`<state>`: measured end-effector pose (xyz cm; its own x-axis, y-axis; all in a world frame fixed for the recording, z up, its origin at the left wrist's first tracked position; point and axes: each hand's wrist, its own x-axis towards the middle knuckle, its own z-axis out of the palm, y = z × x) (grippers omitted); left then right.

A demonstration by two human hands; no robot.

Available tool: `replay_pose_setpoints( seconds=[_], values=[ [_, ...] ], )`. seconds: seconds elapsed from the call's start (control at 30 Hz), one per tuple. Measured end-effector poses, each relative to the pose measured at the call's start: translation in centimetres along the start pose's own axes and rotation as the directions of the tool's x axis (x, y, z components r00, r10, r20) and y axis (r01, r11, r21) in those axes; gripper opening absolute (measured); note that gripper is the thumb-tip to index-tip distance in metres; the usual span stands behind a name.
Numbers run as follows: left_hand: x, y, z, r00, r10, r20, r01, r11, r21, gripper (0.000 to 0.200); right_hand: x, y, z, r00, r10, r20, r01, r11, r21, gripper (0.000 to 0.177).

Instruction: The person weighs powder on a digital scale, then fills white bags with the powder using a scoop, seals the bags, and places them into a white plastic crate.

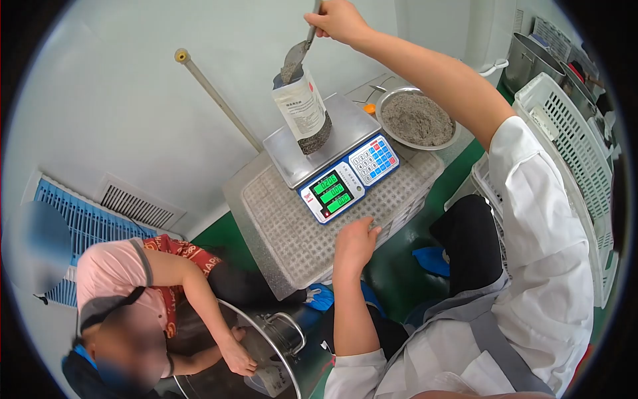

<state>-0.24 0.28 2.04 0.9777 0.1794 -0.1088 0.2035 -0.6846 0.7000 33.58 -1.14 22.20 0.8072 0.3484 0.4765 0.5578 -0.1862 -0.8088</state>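
Note:
My right hand [337, 21] is closed round the handle of a metal scoop [297, 53], raised at the top. The scoop's tip, with grey powder on it, is at the open mouth of a white pouch [302, 110]. The pouch stands on the steel pan [352, 123] of a digital scale, and dark contents show through its lower part. Green figures glow on the scale's display [332, 191]. My left hand [357, 245] is below the scale, near the crate's front edge, with its fingers partly spread and nothing in them.
A metal bowl of grey powder [417, 120] sits right of the scale. Under the scale is a perforated crate [279, 219]. At lower left a co-worker leans over a large steel pot [289, 366], holding a bag. White baskets [565, 126] stand at right.

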Motion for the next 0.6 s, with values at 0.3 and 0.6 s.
replay_pose_setpoints(
  seconds=[0.3,0.6],
  values=[
    [0.1,-0.3,-0.3,1.0,0.021,-0.01,-0.021,1.0,-0.002,0.032,-0.3,-1.3,1.1,0.999,-0.052,-0.008,0.052,0.999,-0.001,0.029],
    [-1.7,-0.6,0.2,1.0,-0.008,-0.01,0.009,0.999,0.04,0.031,-6.2,3.6,-6.0,0.939,0.119,-0.323,-0.004,0.943,0.333,0.029]
  ],
)
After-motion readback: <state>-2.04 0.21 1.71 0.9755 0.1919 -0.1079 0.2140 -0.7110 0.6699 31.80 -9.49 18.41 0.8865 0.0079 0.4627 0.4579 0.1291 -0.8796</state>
